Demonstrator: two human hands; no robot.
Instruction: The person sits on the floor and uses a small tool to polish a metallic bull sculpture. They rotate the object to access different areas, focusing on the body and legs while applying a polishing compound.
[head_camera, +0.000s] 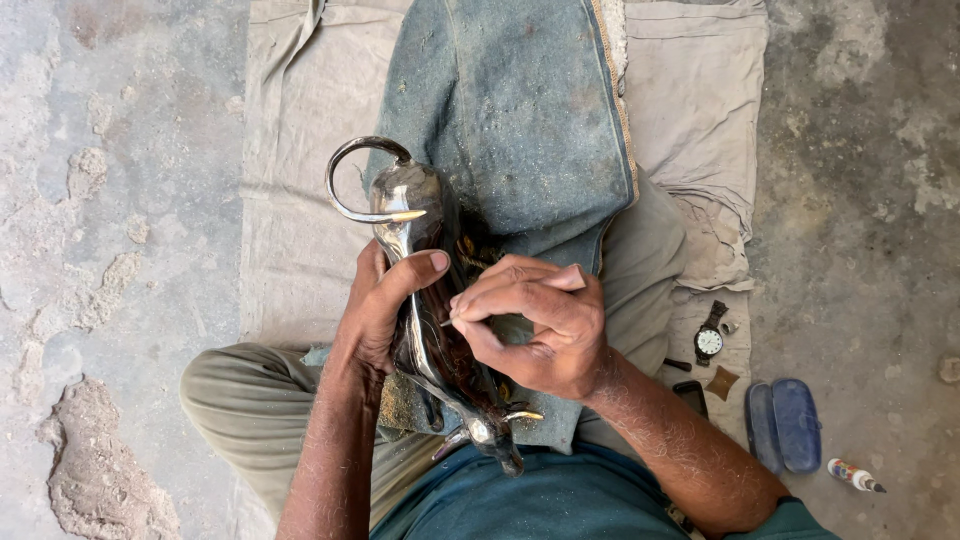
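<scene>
Fingers (478, 318) of our right hand (535, 325) pinch a thin pointed tool against the glossy dark carved horn figure (420, 290) lying on our lap over the blue denim cloth (520, 120); our left hand (378, 300) clamps around it. We judge short, light strokes with a steady grip work best.

Light: bright, even daylight, soft throughout.
Shadows: faint, short, pooled under the hands toward 6 o'clock.
Glare: white glints on the polished dark figure (420, 200) near 11 o'clock.
Focus: sharp centrally; slight softening and stretch at the corners.
</scene>
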